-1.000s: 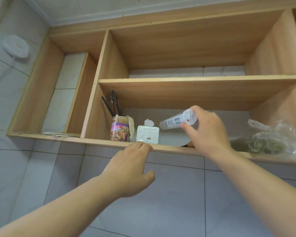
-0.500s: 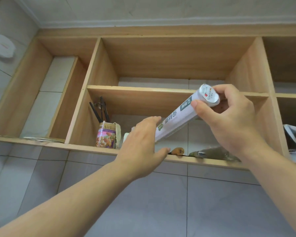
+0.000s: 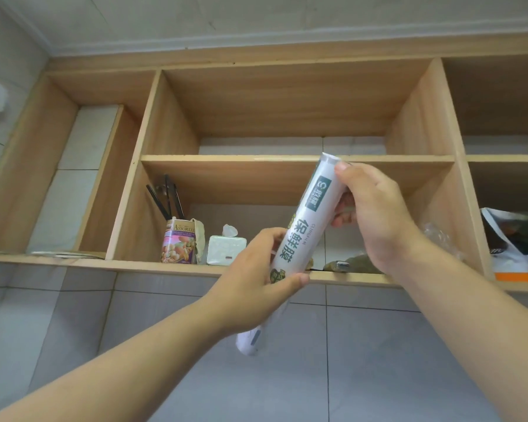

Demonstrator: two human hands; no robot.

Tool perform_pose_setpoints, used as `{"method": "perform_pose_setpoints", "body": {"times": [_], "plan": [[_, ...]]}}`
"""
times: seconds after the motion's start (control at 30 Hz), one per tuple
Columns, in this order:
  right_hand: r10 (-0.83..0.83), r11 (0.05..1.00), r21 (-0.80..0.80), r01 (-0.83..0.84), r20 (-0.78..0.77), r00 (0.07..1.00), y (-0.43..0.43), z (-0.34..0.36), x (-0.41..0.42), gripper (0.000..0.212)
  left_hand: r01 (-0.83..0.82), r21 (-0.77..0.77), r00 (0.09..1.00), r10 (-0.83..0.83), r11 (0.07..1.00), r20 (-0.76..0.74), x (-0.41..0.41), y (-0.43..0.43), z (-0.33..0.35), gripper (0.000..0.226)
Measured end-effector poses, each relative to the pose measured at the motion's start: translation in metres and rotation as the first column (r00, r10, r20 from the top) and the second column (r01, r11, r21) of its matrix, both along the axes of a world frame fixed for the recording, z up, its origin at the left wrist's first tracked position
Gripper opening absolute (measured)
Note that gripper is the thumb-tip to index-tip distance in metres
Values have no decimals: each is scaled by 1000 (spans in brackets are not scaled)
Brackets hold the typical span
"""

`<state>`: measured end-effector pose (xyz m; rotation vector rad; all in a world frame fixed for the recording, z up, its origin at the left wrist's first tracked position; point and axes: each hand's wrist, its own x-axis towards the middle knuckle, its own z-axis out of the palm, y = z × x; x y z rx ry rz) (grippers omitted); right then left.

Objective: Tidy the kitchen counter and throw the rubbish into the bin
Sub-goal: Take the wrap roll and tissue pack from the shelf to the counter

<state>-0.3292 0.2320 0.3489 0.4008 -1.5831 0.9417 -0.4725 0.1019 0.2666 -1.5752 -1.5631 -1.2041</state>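
centrally: one roll of cling film (image 3: 299,239), a white tube with a green label and large printed characters, held in the air in front of the wooden wall cupboard (image 3: 287,111), tilted with its top end leaning right and its lower end reaching down over the grey tiled wall (image 3: 165,330).

grip, lower: left hand (image 3: 256,278) wrapped round the lower half of the tube; thumb pressed across the front near the printed picture, fingers curled behind, the bottom end sticking out below the palm.

grip, upper: right hand (image 3: 375,214) closed on the upper part; thumb tip lying on the side just under the top cap, fingers folded round the back. the middle stretch of the tube shows bare between the two hands.

behind, lower middle compartment: a nut tin (image 3: 179,245) marked "assorted", dark utensils (image 3: 165,196) standing up out of it; just beside it to the right a pale tissue pack (image 3: 226,249) with a sheet poking from the top; further right, partly hidden by the tube and right wrist, a brownish item that cannot be made out, and crumpled clear plastic (image 3: 439,239).

far right compartment: a plastic bag (image 3: 512,239) with dark green contents.

upper middle compartment: bare wood and tile.
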Motion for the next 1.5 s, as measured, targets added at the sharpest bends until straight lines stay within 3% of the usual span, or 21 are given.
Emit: {"method": "perform_pose_setpoints", "body": {"times": [0.2,0.57,0.67,0.77,0.83,0.9,0.97,1.03,1.3,1.5], "plan": [[196,977,-110,-184,117,974,-5,-10,-18,30,6,-8,998,-5,1000,64,1,-6,-7,53],[324,946,-81,-314,244,914,-21,-24,-53,26,-22,-92,943,51,995,330,-7,-20,-20,54],[363,929,-43,-367,280,889,-25,-29,-64,26,60,-35,914,-40,998,403,-11,-24,-19,46],[378,922,-30,-386,285,881,-25,-36,-76,24,14,-15,913,-7,1000,408,-19,-30,-23,37],[300,950,-5,-311,276,913,-22,-43,-87,26,-39,10,919,32,999,394,-27,-33,-27,30],[82,991,82,-105,242,967,-15,-52,-100,36,-107,54,915,77,993,395,-36,-37,-31,23],[-148,978,174,118,169,975,-8,-62,-111,40,-187,109,892,123,976,435,-46,-42,-33,25],[-269,944,232,235,128,955,-4,-69,-122,40,-252,142,862,155,957,482,-56,-47,-35,30],[-515,814,383,437,125,848,-14,-74,-180,53,-425,129,813,315,896,489,-118,-76,-23,31],[-653,720,403,565,117,748,-27,-64,-213,59,-457,40,817,401,889,415,-164,-84,-5,32]]}}
